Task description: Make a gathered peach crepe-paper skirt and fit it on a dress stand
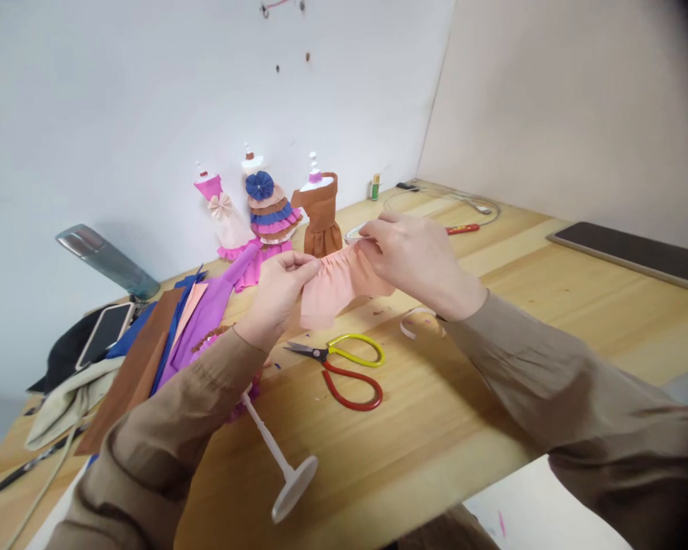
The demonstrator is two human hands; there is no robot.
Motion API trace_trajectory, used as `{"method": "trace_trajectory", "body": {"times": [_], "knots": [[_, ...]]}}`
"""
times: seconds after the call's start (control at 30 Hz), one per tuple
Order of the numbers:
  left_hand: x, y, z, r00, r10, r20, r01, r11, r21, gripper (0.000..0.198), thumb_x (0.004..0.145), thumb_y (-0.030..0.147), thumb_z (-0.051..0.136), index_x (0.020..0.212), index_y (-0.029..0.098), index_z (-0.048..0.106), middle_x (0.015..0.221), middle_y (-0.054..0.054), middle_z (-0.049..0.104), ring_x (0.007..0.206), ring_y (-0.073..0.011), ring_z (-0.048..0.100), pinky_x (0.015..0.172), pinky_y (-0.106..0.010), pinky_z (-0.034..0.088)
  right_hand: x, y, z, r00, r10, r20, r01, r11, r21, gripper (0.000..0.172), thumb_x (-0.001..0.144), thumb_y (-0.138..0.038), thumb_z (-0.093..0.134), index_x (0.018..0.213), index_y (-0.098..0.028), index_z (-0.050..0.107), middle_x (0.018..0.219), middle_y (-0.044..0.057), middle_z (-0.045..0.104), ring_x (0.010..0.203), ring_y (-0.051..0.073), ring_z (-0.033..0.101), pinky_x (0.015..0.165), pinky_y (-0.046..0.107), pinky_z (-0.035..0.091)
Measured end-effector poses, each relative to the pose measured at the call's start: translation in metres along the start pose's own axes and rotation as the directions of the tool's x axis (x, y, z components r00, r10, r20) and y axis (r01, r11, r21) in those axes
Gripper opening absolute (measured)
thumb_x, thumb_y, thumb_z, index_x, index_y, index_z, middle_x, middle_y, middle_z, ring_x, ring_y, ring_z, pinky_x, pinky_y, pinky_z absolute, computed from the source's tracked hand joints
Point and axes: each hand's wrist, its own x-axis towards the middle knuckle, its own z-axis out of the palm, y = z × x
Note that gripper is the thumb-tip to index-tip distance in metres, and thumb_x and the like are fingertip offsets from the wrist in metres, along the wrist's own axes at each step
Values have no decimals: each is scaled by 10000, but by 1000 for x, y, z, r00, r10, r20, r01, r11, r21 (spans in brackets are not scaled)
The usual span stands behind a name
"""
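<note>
My left hand (278, 294) and my right hand (416, 260) hold up a small piece of peach fabric (335, 286) with a gathered top edge, above the wooden table (493, 382). The left hand pinches its left end. The right hand pinches the right end, fingers closed near the top edge. Below them lie scissors (349, 367) with one yellow and one red handle. A white mannequin stand (283, 466) lies tipped under my left forearm.
Three small dress forms in pink (223, 218), striped (269, 210) and brown (321, 214) dresses stand by the wall. Fabric sheets (172, 336) and a phone (104, 334) lie at the left. A dark tablet (636, 252) sits at the right, a cable (452, 200) behind.
</note>
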Motion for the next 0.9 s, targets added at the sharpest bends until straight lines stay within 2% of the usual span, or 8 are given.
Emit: {"method": "trace_trajectory", "body": {"times": [0.1, 0.23, 0.33, 0.5, 0.9], "knots": [[1, 3, 0, 998, -70, -2, 70, 997, -42, 216, 559, 235, 801, 673, 129, 652, 660, 1, 645, 622, -117, 585, 619, -254, 451, 4, 1, -1, 1000, -13, -6, 13, 1000, -17, 356, 928, -222, 411, 1002, -120, 744, 986, 142, 710, 787, 236, 625, 561, 331, 208], [4, 3, -1, 999, 36, -34, -33, 995, 96, 177, 587, 218, 790, 669, 125, 664, 670, -1, 653, 647, -111, 581, 629, -240, 439, 8, 3, 6, 999, -31, -20, 31, 999, -21, 343, 906, -207, 433, 973, -106, 754, 934, 147, 715, 800, 245, 627, 560, 336, 197], [8, -1, -3, 995, 96, -37, -87, 978, 187, 149, 613, 217, 775, 669, 126, 671, 667, 0, 655, 653, -110, 573, 633, -236, 430, 10, 3, 13, 1000, -27, -5, 27, 1000, 11, 356, 920, -219, 420, 1012, -109, 746, 972, 137, 720, 808, 240, 635, 554, 335, 202], [12, -2, -5, 993, 115, -37, -106, 974, 198, 136, 612, 205, 767, 646, 128, 660, 642, 10, 634, 635, -99, 551, 623, -227, 417, 11, 3, 17, 999, -36, 3, 36, 998, 41, 362, 937, -217, 403, 1030, -120, 739, 1009, 132, 719, 824, 233, 635, 568, 333, 236], [11, 9, -7, 998, 23, 58, -31, 987, 156, 197, 591, 257, 783, 669, 130, 654, 638, 16, 614, 587, -88, 537, 558, -212, 392, 18, 7, 3, 996, -89, -9, 89, 996, 11, 352, 902, -209, 437, 999, -107, 759, 944, 149, 730, 775, 250, 630, 590, 339, 252]]}}
